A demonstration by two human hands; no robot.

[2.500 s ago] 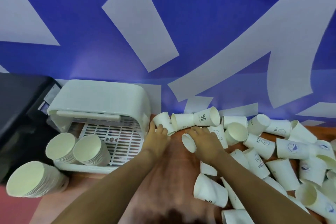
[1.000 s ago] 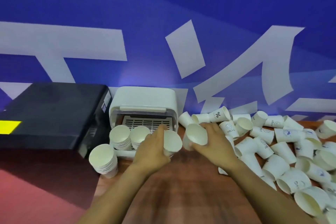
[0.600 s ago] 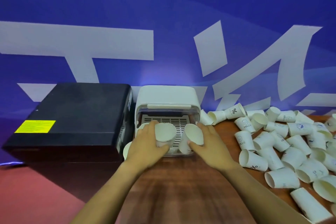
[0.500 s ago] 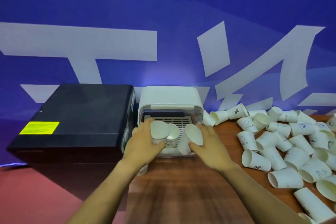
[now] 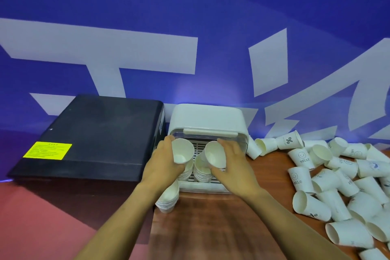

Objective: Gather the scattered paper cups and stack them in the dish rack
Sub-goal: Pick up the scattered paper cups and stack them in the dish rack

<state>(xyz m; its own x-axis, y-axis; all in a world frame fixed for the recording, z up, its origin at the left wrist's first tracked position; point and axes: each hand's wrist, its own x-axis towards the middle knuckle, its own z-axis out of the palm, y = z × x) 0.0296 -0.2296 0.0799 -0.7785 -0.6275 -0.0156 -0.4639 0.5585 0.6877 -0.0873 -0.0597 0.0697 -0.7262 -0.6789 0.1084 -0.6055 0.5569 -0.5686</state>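
Note:
My left hand (image 5: 163,164) grips a white paper cup (image 5: 182,151), mouth towards me, in front of the white dish rack (image 5: 207,120). My right hand (image 5: 234,164) grips a second paper cup (image 5: 215,154) beside it. Just below the held cups, two stacks of cups (image 5: 201,171) lie in the rack's tray. A third stack (image 5: 168,198) lies outside the rack at its front left corner, partly hidden by my left wrist. Several loose cups (image 5: 337,177) lie scattered on the wooden table (image 5: 211,228) to the right.
A black box (image 5: 90,139) with a yellow label stands directly left of the rack. A blue wall with white shapes rises behind. Red floor shows at the lower left, past the table's left edge.
Both hands picked a cup each from the pile and carried them left to the rack. In the last half second they lowered slightly over the stacks in the tray.

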